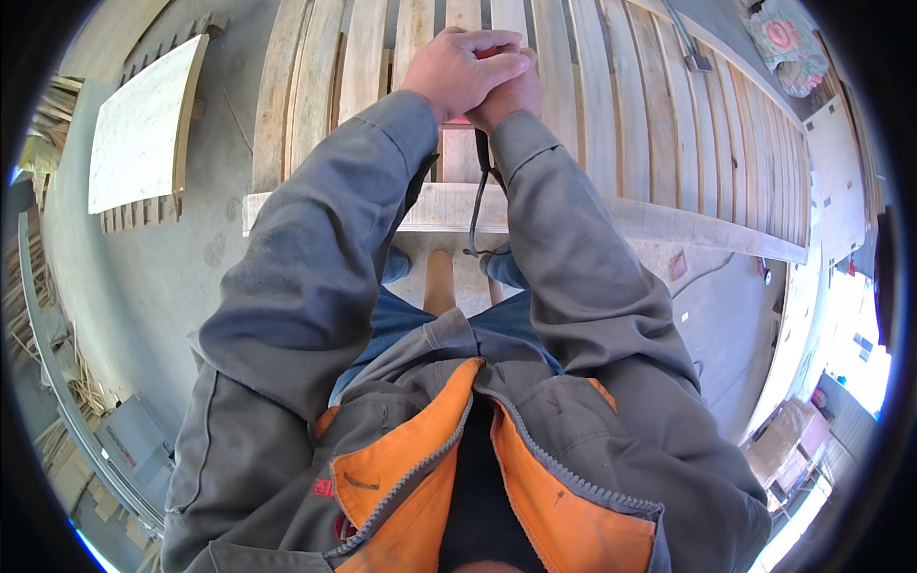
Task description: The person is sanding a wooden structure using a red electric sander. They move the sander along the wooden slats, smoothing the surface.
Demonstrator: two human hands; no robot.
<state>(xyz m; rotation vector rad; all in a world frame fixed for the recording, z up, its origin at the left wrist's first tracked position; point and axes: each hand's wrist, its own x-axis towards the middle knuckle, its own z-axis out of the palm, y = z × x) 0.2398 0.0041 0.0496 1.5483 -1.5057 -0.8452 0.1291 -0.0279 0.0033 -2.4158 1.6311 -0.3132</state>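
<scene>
Over the slatted wooden pallet (363,76), both hands meet on a red corded power tool (458,123) whose exact kind I cannot make out. My left hand (449,72) lies across the top, its fingers reaching over toward my right hand (514,95). The right hand is closed round the tool, partly covered by the left. Only small red parts show between and below the hands. A black cord (481,148) leaves the tool on my side and hangs over the pallet's near rail (449,220).
A pale board (143,129) rests on slatted wood at the left. On the pallet's right part lies a metal tool with a long handle (699,63). A patterned bag (783,43) is at the far right. A thin cable (707,274) crosses the floor on the right.
</scene>
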